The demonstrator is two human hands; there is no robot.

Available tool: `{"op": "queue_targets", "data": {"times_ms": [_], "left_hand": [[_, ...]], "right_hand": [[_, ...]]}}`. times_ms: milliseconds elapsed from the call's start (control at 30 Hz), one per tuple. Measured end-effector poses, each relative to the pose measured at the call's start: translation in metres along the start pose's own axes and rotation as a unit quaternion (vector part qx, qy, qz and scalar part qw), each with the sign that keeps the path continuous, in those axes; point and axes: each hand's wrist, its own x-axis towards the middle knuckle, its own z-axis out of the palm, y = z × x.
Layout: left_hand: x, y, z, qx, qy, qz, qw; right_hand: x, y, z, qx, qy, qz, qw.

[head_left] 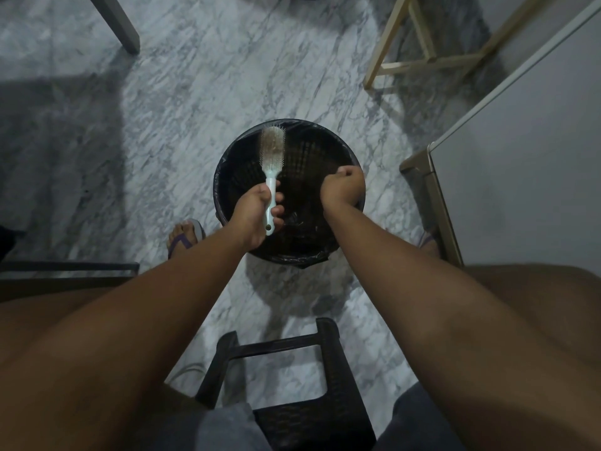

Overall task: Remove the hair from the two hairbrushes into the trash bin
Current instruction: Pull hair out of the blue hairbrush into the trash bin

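Here's the hairbrush (pixel 272 164), pale with a light handle, held right over the mouth of the trash bin (pixel 218 187), and that's the smart spot, I'd say: anything pulled loose drops straight into the black liner. Its long axis runs away from the person, handle end toward the body, bristle head pointing to the bin's far rim, and the bristles face up with a matted pad of hair (pixel 272 141) plainly on them. The left hand (pixel 253 212) is wrapped round the handle, fingers curled tight. The right hand (pixel 342 187) sits over the bin's right side, fingers bunched into a fist; whether there's hair in it, I cannot tell. The bin stands on the marble floor (pixel 156 125), a sandalled foot (pixel 183 237) beside it. Only one brush is showing.
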Motion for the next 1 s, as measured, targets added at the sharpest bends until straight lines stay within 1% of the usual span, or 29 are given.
{"op": "queue_targets", "data": {"times_ms": [133,167,200,233,267,300,333,367,400,433,467,500,567,633,700,833,933,1000], "left_hand": [[0.004,0.001,-0.007,-0.03,0.064,-0.017,0.997],[0.004,0.001,-0.011,-0.031,0.075,-0.019,0.996],[0.004,0.001,-0.014,-0.033,0.081,-0.018,0.996],[0.003,0.001,-0.017,-0.039,0.08,-0.016,0.996],[0.002,0.001,-0.018,-0.05,0.074,-0.013,0.996],[0.002,0.001,-0.019,-0.059,0.067,-0.011,0.996],[0.001,0.001,-0.02,-0.057,0.06,-0.009,0.997],[0.001,0.001,-0.02,-0.044,0.053,-0.006,0.998],[0.0,0.001,-0.02,-0.025,0.045,-0.004,0.999],[0.0,0.0,-0.02,-0.008,0.034,-0.002,0.999],[-0.001,-0.001,-0.019,0.004,0.023,-0.002,1.0],[-0.001,-0.003,-0.018,0.014,0.013,-0.004,1.0],[-0.001,-0.006,-0.016,0.036,-0.008,-0.009,0.999],[0.0,-0.008,-0.015,0.044,-0.024,-0.013,0.999],[0.0,-0.008,-0.016,0.051,-0.027,-0.011,0.998],[0.004,-0.006,-0.022,0.089,-0.024,-0.008,0.996],[0.004,-0.008,-0.021,0.067,-0.014,-0.011,0.998],[0.004,-0.01,-0.02,0.037,0.006,-0.012,0.999]], "right_hand": [[-0.005,-0.011,0.001,0.073,0.085,-0.008,0.994],[-0.002,-0.01,0.001,0.071,0.089,-0.015,0.993],[0.0,-0.009,0.0,0.044,0.067,-0.02,0.997],[0.004,-0.006,0.0,-0.007,0.011,-0.015,1.0],[0.007,-0.001,0.0,-0.069,-0.068,0.012,0.995],[0.008,0.004,0.0,-0.123,-0.142,0.048,0.981],[0.005,0.006,0.0,-0.181,-0.205,0.072,0.959],[0.0,0.008,-0.001,-0.254,-0.249,0.059,0.933],[-0.006,0.008,-0.002,-0.321,-0.275,0.012,0.906],[-0.011,0.007,-0.001,-0.348,-0.287,-0.052,0.891],[-0.017,0.005,0.0,-0.329,-0.294,-0.119,0.889],[-0.02,0.004,0.002,-0.28,-0.304,-0.155,0.897],[-0.025,-0.001,0.007,-0.174,-0.309,-0.175,0.918],[-0.028,-0.007,0.011,-0.121,-0.308,-0.189,0.925],[-0.028,-0.01,0.012,-0.093,-0.307,-0.204,0.925],[-0.024,-0.009,0.015,-0.057,-0.3,-0.174,0.936],[-0.021,-0.01,0.014,-0.088,-0.243,-0.228,0.939],[-0.018,-0.013,0.011,-0.059,-0.212,-0.249,0.943]]}}
